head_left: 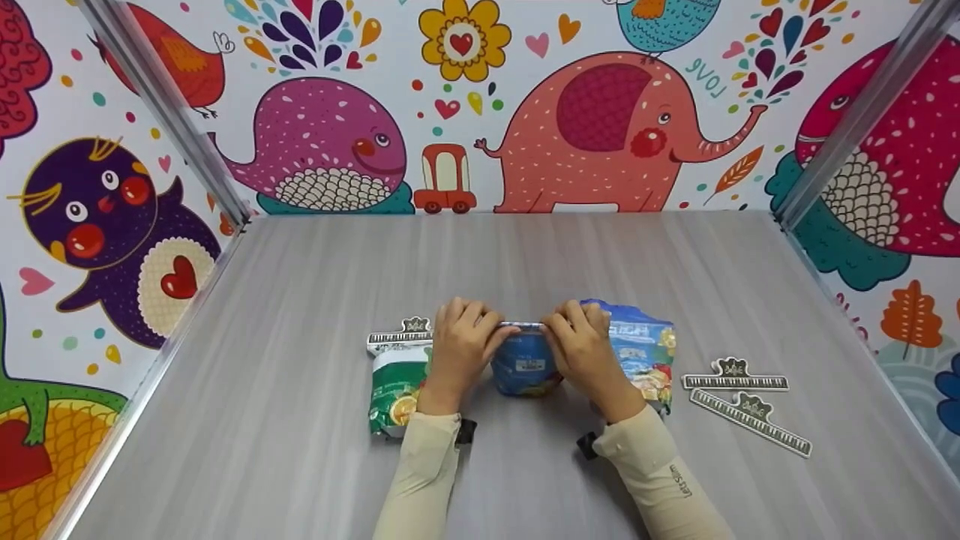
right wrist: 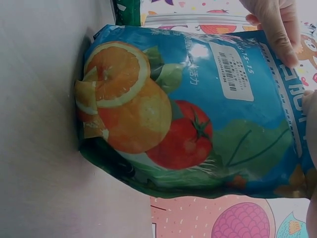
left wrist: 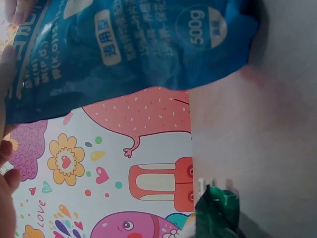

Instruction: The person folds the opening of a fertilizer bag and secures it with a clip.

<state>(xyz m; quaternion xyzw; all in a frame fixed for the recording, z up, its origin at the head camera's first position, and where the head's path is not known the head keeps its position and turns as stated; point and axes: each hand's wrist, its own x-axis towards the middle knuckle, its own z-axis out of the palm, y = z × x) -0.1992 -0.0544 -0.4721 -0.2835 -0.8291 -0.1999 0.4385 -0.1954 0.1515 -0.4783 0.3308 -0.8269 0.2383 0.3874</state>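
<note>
A blue bag printed with oranges and a tomato stands upright on the table between my two hands. My left hand pinches the left end of its top edge, thumb toward me and fingers over the far side. At the other end my right hand grips the same edge in a like way. The top looks folded into a narrow band between the thumbs. In the right wrist view the bag's front shows a white barcode label; the left wrist view shows its back, marked 500g.
Left of my left hand lies a green bag with a piano-key clip across its top. Another blue bag lies partly behind my right hand. Two more such clips, an upper clip and a slanted clip, lie farther right. Printed walls surround the table.
</note>
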